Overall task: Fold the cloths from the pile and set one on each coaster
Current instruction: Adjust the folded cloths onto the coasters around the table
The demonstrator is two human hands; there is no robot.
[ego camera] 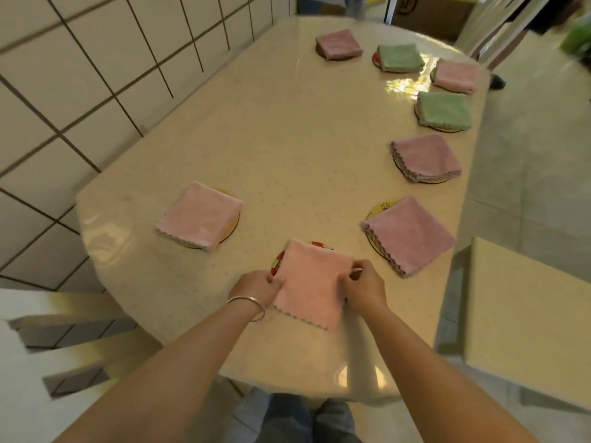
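A folded pink cloth (311, 282) lies near the table's front edge, partly over a red-patterned coaster (279, 262). My left hand (259, 287) pinches its left edge, and my right hand (363, 287) pinches its right edge. Several other folded cloths sit on coasters: a pink one (200, 215) at the left, a mauve one (409, 235) on a yellow coaster (380, 208) at the right, another mauve one (425, 158), green ones (444, 110) (399, 57) and pink ones (455, 76) (339, 43) farther back. No pile of loose cloths is in view.
The cream oval table (287, 139) stands against a tiled wall (80, 75) on the left. A white chair (48, 346) is at the front left and another chair (524, 314) at the right. My legs show below the table's front edge.
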